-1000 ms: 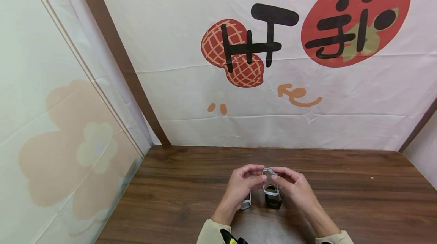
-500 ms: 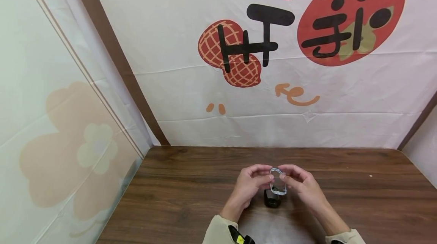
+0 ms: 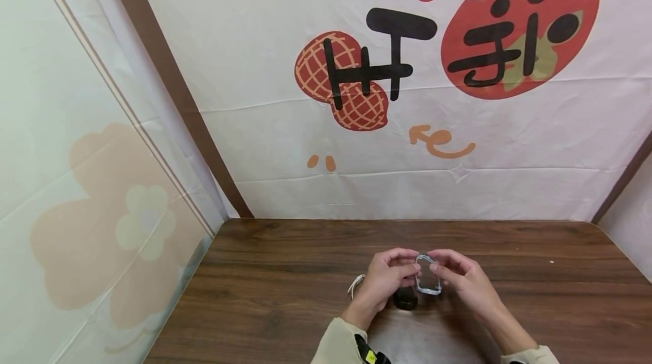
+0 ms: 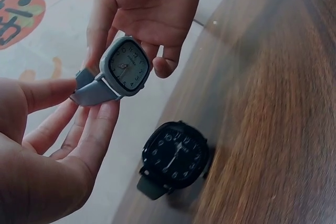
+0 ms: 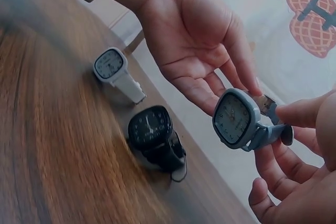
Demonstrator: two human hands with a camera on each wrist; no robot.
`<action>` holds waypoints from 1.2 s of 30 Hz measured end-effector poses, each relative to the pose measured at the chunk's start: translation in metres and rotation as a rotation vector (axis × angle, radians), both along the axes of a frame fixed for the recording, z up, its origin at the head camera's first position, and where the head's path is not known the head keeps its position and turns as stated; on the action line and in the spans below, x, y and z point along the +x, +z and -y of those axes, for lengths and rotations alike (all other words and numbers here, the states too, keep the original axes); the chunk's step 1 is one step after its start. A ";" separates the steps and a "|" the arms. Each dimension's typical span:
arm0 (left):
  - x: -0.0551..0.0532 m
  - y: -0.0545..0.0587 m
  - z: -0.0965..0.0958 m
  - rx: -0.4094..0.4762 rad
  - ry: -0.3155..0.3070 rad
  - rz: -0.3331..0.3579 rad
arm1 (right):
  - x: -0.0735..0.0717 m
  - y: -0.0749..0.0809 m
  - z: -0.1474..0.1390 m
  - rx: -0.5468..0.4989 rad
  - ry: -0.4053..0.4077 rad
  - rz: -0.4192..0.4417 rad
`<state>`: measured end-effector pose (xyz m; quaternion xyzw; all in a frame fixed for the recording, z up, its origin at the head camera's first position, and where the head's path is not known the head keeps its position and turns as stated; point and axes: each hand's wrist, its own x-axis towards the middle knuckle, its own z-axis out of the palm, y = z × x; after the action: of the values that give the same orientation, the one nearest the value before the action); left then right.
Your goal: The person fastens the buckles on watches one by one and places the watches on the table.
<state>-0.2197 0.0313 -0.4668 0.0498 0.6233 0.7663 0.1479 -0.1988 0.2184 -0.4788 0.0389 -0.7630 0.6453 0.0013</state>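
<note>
A grey-blue wristwatch (image 3: 428,290) is held up between both hands, its strap bent into a loop and its square dial facing the body. My left hand (image 3: 384,282) pinches one side of the strap between thumb and fingers. On the other side, my right hand (image 3: 471,285) pinches the strap near the buckle, as the right wrist view shows. Just below on the table stands a black wristwatch (image 3: 405,299), partly behind the left hand in the head view. A white wristwatch (image 5: 110,65) lies left of it; the head view shows only its strap (image 3: 355,285).
The brown wood-grain table (image 3: 275,296) runs back to a printed white cloth backdrop (image 3: 285,126). Another pale cloth with a flower print (image 3: 102,228) hangs along the left side. A tiny white speck (image 3: 552,262) lies on the table to the right.
Both hands have shifted right together with the grey-blue watch. The left hand now covers part of the black watch, and the white watch's strap shows to its left.
</note>
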 end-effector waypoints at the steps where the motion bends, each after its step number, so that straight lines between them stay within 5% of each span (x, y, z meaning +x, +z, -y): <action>1: 0.000 0.000 -0.001 -0.001 0.000 0.001 | 0.000 0.000 -0.001 0.001 0.001 -0.001; 18: 0.003 -0.008 -0.023 -0.009 0.000 0.004 | 0.003 -0.009 -0.023 0.024 0.002 0.011; 36: 0.005 -0.013 -0.035 -0.132 0.018 -0.054 | 0.002 -0.024 -0.036 0.062 -0.009 0.081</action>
<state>-0.2148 0.0666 -0.4796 0.0548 0.6766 0.7232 0.1272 -0.1972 0.2542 -0.5029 0.0094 -0.7822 0.6223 -0.0277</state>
